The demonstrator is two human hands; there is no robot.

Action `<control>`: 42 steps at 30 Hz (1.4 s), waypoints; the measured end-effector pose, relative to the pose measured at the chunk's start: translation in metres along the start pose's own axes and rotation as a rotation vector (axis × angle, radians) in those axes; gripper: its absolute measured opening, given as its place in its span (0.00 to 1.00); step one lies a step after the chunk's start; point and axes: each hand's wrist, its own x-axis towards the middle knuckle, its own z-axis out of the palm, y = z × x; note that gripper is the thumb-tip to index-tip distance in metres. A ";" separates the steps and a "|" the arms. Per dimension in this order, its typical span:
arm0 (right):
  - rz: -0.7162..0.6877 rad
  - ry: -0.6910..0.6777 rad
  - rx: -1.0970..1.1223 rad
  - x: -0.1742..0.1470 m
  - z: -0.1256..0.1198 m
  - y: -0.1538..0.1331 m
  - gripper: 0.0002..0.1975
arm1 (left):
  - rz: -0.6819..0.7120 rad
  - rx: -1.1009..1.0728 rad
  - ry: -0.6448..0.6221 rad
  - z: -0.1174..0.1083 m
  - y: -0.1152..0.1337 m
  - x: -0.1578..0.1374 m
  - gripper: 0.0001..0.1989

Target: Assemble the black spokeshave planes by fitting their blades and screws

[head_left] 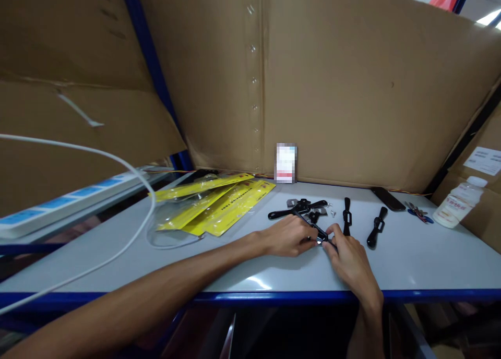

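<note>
Near the table's front, my left hand (289, 236) and my right hand (350, 260) meet at a black spokeshave (320, 234). Both have their fingers closed around it, and it lies at a slant between them. A small shiny part shows at its middle; the fingers hide the rest. Just beyond my left hand lies a cluster of black spokeshave parts and grey metal plates (291, 203). Small screws (333, 213) are scattered beside the cluster. Right of that, two more black spokeshave bodies (346, 213) (378, 227) rest on the white tabletop (250, 275).
Yellow cards in clear plastic packaging (230, 207) lie to the left. A white cable (146, 223) loops past a power strip (70, 202). Farther back are an upright phone (285, 163), a dark phone (387, 199), keys (418, 213) and a bottle (460, 202). Cardboard (332, 87) walls the table.
</note>
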 end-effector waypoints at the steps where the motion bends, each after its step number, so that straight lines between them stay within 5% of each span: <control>1: -0.004 0.004 0.001 0.000 0.000 0.000 0.08 | -0.001 -0.021 0.006 0.000 0.000 0.000 0.08; 13: -0.004 0.005 -0.009 -0.001 0.000 -0.001 0.07 | 0.070 0.281 -0.014 -0.002 -0.009 0.000 0.15; 22: -0.009 -0.006 -0.014 -0.001 -0.002 -0.001 0.08 | 0.045 0.110 0.000 0.000 0.001 -0.001 0.07; 32: 0.007 -0.042 -0.049 0.000 -0.001 -0.002 0.08 | 0.069 0.265 0.008 0.001 -0.009 0.001 0.11; 42: 0.016 -0.046 -0.052 -0.001 -0.003 -0.003 0.09 | 0.048 0.123 0.031 0.002 -0.001 -0.001 0.08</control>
